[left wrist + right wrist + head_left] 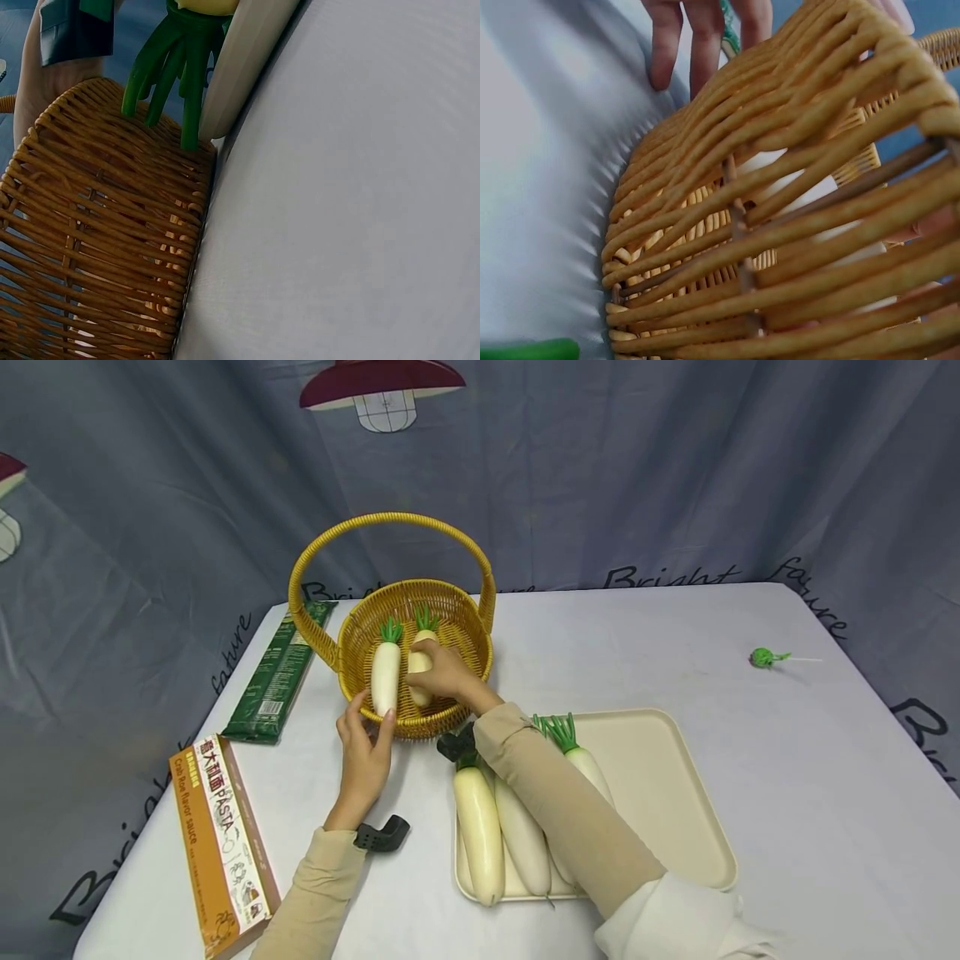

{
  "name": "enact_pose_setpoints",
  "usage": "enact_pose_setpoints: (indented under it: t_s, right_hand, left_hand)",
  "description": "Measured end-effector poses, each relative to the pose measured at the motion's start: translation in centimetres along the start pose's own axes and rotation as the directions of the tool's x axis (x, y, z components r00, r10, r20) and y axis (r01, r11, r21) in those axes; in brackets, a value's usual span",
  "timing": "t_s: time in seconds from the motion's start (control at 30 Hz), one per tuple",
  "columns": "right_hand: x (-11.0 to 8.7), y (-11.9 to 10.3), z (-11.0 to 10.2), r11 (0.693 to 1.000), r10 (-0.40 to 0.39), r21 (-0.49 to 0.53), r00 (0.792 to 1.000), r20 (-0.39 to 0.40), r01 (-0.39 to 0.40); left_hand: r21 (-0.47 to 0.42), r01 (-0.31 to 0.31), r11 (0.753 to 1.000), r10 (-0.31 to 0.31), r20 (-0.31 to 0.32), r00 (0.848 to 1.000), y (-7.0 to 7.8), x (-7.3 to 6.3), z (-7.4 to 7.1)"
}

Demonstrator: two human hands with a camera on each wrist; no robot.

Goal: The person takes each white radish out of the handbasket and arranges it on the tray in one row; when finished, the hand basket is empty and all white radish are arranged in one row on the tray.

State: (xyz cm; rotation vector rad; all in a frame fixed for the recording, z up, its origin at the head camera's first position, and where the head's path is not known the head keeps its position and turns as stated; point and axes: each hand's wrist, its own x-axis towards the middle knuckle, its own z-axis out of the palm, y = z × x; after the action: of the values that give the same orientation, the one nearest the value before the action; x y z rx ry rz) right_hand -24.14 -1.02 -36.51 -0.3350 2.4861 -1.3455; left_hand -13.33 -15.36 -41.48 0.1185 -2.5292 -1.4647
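A yellow wicker basket (pixel 427 727) with a tall hoop handle holds two white radishes with green tops. My right hand (pixel 442 675) reaches over the rim and grips the right-hand radish (pixel 417 664), its fingers curled round the body. The other radish (pixel 386 677) lies to its left, leaf end toward the back. My left hand (pixel 365 760) is at the basket's front left rim, thumb and fingers spread near that radish's lower end. In the right wrist view, straight fingers (pixel 705 45) hang along the basket's outer wall.
A cream tray (pixel 675 793) at the front right bears three larger radishes (pixel 480 835), partly under my right forearm. To the left lie a green packet (pixel 273 681) and an orange pasta box (pixel 221 843). A green lollipop-like item (pixel 763 657) lies far right.
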Motion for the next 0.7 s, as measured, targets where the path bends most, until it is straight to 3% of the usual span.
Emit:
enact_pose_setpoints:
  t_s: [0.3,0.47,0.7]
  right_hand:
    - [-0.26,-0.10,-0.19,0.996,-0.019,0.085,1.000,0.013,0.018]
    - [-0.52,0.12,-0.24,0.995,-0.048,0.084,0.999,0.000,0.048]
    - [-0.71,0.50,-0.31,0.973,-0.149,0.169,0.987,-0.066,0.158]
  left_hand:
    - [0.007,0.000,1.000,0.000,0.006,1.000,0.11,0.11,-0.01]
    - [0.011,-0.006,1.000,0.006,0.001,1.000,-0.09,0.06,0.13]
    - [0.006,-0.012,1.000,0.012,-0.005,1.000,-0.26,0.01,0.24]
